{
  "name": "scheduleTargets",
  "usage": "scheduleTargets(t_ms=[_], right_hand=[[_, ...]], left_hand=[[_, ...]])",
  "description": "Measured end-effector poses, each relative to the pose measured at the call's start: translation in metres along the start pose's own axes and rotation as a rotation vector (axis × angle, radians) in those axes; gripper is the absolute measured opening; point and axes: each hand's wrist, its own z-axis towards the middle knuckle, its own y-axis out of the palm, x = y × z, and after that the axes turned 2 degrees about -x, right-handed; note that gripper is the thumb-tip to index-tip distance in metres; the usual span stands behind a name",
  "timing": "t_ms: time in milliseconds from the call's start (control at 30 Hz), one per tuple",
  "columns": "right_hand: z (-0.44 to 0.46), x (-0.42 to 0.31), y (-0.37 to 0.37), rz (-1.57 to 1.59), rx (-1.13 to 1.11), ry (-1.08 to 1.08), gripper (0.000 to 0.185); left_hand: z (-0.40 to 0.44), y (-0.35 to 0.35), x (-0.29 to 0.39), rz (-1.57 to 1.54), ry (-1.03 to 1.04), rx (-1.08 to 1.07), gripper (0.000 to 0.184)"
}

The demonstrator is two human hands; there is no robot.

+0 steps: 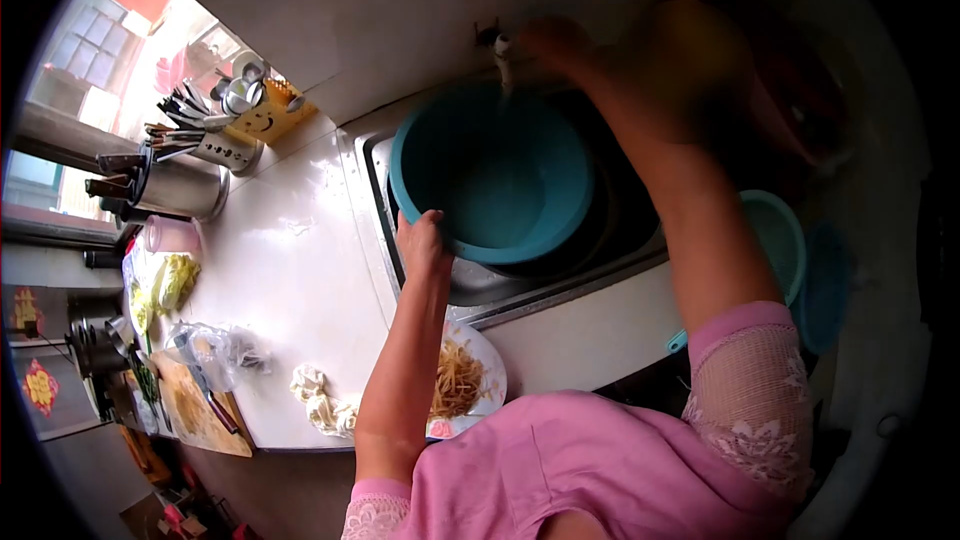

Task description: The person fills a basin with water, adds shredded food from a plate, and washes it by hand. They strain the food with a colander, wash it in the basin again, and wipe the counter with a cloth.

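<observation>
Head view: left hand [424, 239] on basin [505, 254]; smiley-marked holder [263, 123]

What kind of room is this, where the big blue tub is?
It looks like a kitchen. There's a metal sink with a tap above it, a wooden chopping board with a knife on it, and a plate of shredded food.

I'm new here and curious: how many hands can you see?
2: the left hand on the rim of the teal basin; the right hand, dim and blurred, beside the faucet. Dark areas could hide others.
</observation>
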Motion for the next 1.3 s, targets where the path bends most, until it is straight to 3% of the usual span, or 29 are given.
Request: scheduleTargets(t_ms=[33,67,133,200,233,300,333,400,433,567,633,767,833,1067,1300], right_hand=[[-0.001,0.001,0.002,-0.053,0.097,-0.112,0.019],[0.003,-0.001,0.003,0.029,-0.016,-0.061,0.019],[-0.002,-0.016,-0.006,-0.007,0.019,-0.142,0.022],[0.013,-0.012,0.013,0.292,-0.080,0.046,0.024],[0.015,-0.023,0.010,0.306,-0.086,0.015,0.024],[0.014,-0.031,-0.001,0.230,-0.111,0.247,0.028],[0.017,-0.033,0.000,0.226,-0.112,0.242,0.028],[0.014,-0.030,0.001,0.616,-0.226,0.331,0.030],[0.008,-0.031,0.006,0.438,0.043,0.166,0.029],[0.015,-0.037,0.000,0.202,-0.131,0.231,0.028],[0.029,-0.034,0.026,0.424,0.000,0.431,0.027],[0.019,-0.044,0.005,0.317,-0.041,0.390,0.030],[0.018,-0.045,0.006,0.445,-0.051,0.472,0.031],[0.023,-0.037,0.028,0.157,0.044,0.301,0.025],[0.027,-0.044,0.022,0.336,-0.001,0.487,0.029]], left_hand=[[0.001,0.002,0.000,-0.011,-0.008,0.013,0.039],[0.008,0.000,-0.006,-0.018,-0.011,0.013,0.031],[0.018,-0.004,-0.017,-0.017,-0.003,0.021,0.024],[0.019,0.000,-0.022,-0.001,0.018,0.094,0.021],[0.016,0.002,-0.020,-0.043,0.031,0.068,0.022],[0.007,0.011,-0.015,-0.117,0.029,0.091,0.023],[0.011,0.008,-0.017,-0.123,0.028,0.094,0.023],[0.018,0.003,-0.024,-0.080,0.048,0.068,0.023],[0.015,0.005,-0.018,-0.056,0.040,0.076,0.024],[0.007,0.007,-0.004,-0.130,0.006,0.025,0.029],[0.000,0.010,0.005,-0.111,-0.029,0.039,0.033],[0.001,0.009,0.004,-0.101,-0.025,0.040,0.036],[0.002,0.009,0.003,-0.106,-0.064,-0.016,0.044],[0.013,0.004,-0.011,-0.110,-0.143,0.009,0.041],[0.015,0.006,-0.012,-0.135,-0.118,0.045,0.030]])
